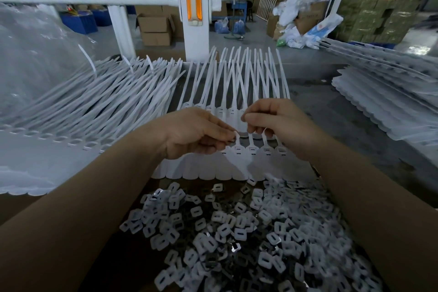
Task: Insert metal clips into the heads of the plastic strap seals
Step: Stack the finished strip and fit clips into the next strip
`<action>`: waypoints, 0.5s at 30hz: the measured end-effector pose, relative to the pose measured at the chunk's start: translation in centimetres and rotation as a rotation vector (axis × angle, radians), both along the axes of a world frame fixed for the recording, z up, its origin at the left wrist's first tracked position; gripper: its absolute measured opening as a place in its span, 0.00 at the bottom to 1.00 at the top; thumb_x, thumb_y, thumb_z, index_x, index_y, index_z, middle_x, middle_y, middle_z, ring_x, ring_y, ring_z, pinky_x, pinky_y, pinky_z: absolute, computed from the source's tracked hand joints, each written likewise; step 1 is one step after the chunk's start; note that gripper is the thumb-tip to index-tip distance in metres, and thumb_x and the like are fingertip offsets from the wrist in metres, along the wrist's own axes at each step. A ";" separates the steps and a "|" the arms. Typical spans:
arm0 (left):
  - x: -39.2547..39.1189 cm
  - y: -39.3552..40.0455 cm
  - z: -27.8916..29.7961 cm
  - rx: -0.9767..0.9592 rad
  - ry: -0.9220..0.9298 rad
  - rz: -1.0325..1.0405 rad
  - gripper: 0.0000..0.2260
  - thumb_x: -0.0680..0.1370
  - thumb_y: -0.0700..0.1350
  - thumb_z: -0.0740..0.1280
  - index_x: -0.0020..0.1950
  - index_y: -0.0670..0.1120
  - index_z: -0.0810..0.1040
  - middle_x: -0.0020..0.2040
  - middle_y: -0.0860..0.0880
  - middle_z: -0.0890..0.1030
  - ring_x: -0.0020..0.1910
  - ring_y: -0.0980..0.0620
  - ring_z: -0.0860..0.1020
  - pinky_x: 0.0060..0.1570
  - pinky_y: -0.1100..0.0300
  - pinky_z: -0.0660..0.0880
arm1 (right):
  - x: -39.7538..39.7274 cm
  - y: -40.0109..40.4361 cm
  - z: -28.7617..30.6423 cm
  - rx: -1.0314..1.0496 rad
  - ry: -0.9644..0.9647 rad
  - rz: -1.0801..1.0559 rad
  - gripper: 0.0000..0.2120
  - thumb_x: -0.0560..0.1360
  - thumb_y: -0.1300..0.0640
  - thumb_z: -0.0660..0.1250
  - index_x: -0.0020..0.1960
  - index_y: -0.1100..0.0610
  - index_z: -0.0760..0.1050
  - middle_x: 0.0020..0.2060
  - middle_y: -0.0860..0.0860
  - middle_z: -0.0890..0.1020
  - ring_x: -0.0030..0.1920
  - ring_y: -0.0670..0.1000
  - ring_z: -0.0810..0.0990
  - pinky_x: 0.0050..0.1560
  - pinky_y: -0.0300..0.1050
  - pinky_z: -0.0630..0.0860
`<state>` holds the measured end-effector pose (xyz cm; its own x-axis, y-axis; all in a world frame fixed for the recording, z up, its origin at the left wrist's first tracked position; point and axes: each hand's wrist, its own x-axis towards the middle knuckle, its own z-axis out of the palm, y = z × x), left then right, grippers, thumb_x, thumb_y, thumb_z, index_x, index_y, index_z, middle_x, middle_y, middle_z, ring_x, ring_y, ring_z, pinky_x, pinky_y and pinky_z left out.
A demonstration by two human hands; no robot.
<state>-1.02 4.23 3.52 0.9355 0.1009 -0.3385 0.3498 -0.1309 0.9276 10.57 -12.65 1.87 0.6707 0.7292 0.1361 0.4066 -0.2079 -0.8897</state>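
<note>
A joined row of white plastic strap seals (237, 166) lies in front of me, its square heads (252, 150) showing slots and its tags pointing toward me. My left hand (196, 133) has its fingers curled, and its fingertips pinch something small at the strap beside the leftmost visible head. My right hand (277, 123) hovers over the row with thumb and forefinger pinched together; what they hold is too small to tell. A second row of seals (225, 92) lies behind the hands. A heap of small metal clips with white inserts (237, 227) covers the near table.
Large stacks of strap seals lie at left (83, 102) and at right (384, 92). A clear plastic bag (35, 54) sits at far left. A white post with orange reflectors (194, 12) and a rail stand behind the table. Cardboard boxes stand on the floor beyond.
</note>
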 end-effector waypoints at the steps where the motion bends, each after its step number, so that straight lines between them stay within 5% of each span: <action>1: 0.0 0.1 0.0 -0.035 0.007 0.037 0.02 0.75 0.38 0.70 0.46 0.42 0.83 0.33 0.50 0.83 0.30 0.58 0.79 0.31 0.67 0.76 | -0.2 0.0 0.0 -0.025 0.001 0.045 0.05 0.76 0.59 0.68 0.43 0.52 0.80 0.32 0.46 0.83 0.31 0.40 0.77 0.29 0.30 0.70; 5: 0.0 0.3 -0.1 -0.111 0.013 0.100 0.03 0.74 0.38 0.70 0.47 0.41 0.83 0.33 0.48 0.82 0.29 0.57 0.77 0.30 0.67 0.76 | -0.7 0.0 0.3 -0.066 0.032 0.163 0.05 0.72 0.52 0.73 0.39 0.52 0.81 0.33 0.50 0.83 0.30 0.39 0.77 0.29 0.29 0.70; 8: 0.0 0.3 -0.2 -0.124 -0.005 0.128 0.03 0.74 0.37 0.71 0.47 0.41 0.82 0.33 0.48 0.81 0.30 0.57 0.78 0.32 0.66 0.76 | -1.0 0.2 0.1 -0.117 -0.021 0.177 0.14 0.63 0.41 0.74 0.40 0.51 0.83 0.36 0.50 0.85 0.36 0.42 0.81 0.38 0.35 0.76; 15: 0.1 -0.2 -0.3 -0.110 -0.033 0.121 0.02 0.74 0.37 0.71 0.45 0.42 0.81 0.34 0.48 0.83 0.31 0.56 0.79 0.32 0.67 0.77 | -0.8 0.5 -0.2 -0.141 -0.024 0.140 0.04 0.69 0.51 0.76 0.41 0.50 0.84 0.37 0.50 0.85 0.38 0.44 0.81 0.44 0.47 0.76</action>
